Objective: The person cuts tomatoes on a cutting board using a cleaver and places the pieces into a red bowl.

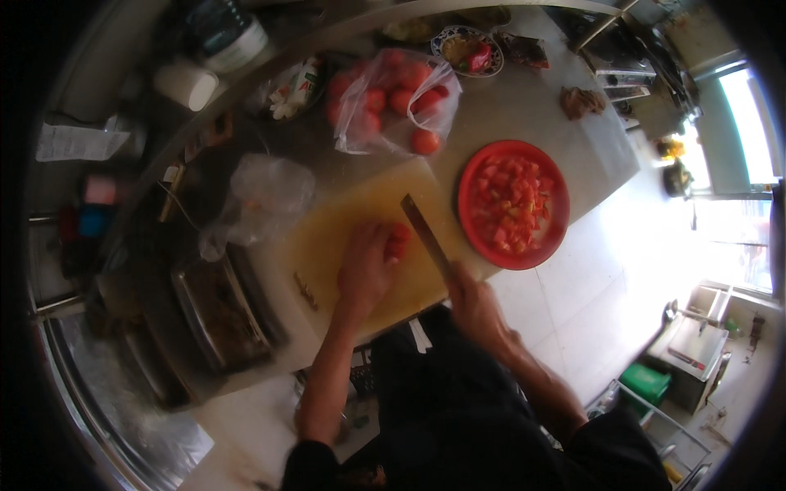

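Note:
On a yellowed cutting board point(331, 230), my left hand point(365, 267) holds a piece of tomato point(398, 241) under its fingers, cut side facing right. My right hand point(476, 304) grips the handle of a cleaver point(425, 234). Its blade points away from me, just right of the tomato and apart from it. A red round plate point(465, 212) with diced tomato point(516, 202) stands to the right, by the counter's edge. Beyond the board lies a clear plastic bag point(350, 132) of whole tomatoes point(371, 101). One tomato point(425, 141) rests at the bag's mouth.
Left of the board are a crumpled plastic bag point(267, 190) and metal trays point(218, 307). Small dark scraps point(305, 291) lie on the board's left side. A patterned bowl point(437, 46) with a red pepper point(479, 57) and a brown rag point(580, 102) sit at the back.

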Motion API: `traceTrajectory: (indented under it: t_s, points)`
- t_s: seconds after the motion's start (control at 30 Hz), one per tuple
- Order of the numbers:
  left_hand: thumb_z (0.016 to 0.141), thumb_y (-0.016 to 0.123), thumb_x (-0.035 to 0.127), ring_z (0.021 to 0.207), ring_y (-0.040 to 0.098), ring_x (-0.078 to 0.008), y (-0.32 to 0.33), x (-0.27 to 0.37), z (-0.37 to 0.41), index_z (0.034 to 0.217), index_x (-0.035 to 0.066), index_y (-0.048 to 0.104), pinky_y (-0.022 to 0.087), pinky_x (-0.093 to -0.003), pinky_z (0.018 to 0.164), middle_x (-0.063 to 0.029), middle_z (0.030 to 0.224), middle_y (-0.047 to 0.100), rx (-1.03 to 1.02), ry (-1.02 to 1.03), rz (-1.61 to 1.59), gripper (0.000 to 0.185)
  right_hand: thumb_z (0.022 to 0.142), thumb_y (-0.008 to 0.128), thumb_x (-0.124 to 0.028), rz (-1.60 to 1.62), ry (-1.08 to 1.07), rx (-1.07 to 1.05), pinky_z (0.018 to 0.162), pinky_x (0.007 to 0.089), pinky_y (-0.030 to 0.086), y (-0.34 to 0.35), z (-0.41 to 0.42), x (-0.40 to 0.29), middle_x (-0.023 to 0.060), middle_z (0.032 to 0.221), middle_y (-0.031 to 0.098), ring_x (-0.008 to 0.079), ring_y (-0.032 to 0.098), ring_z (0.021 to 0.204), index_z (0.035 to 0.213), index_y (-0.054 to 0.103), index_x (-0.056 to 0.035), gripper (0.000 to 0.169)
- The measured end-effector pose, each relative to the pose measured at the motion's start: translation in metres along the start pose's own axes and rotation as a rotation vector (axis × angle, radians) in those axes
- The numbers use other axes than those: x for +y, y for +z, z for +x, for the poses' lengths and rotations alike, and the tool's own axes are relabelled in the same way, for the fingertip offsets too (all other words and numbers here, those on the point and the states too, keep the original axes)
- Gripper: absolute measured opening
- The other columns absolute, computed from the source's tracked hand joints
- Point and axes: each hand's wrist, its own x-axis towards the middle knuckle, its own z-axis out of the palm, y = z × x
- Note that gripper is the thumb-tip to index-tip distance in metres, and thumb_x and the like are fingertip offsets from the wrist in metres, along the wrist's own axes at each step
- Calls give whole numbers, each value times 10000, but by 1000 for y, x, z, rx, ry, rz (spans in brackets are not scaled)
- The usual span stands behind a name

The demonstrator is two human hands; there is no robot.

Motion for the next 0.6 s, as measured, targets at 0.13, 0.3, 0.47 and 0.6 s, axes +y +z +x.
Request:
traceTrajectory:
  t_s: [0.13,0.3,0.47,0.6]
  points:
    - [880,874,41,1352,618,-479,13,-1,-13,1404,0,708,518,-526,1166,-236,1416,671,46,-55,53,551,1131,598,-150,-3,71,-85,771,691,521,-2,-8,-17,377,920,718,638,676,896,1396,558,-59,282]
    - [970,821,156,1292,641,-480,23,-7,-16,1380,4,725,547,-546,1097,-238,1371,687,10,-81,50,448,1128,599,-149,-49,-40,-10,783,705,522,48,34,18,379,900,717,630,687,882,1416,546,-67,304]
    - [984,809,176,1245,652,-475,20,-13,-17,1319,28,740,563,-551,1019,-224,1327,689,148,-47,225,373,1135,594,-163,-91,-38,-92,763,702,528,16,38,-8,371,916,723,623,692,871,1391,578,-69,273]
    - [960,755,82,1179,662,-490,20,-3,-18,1195,29,733,562,-580,954,-232,1231,690,59,-86,115,242,1143,594,-178,-58,-81,-52,748,685,534,34,22,11,367,945,730,619,701,894,1415,597,-82,289]
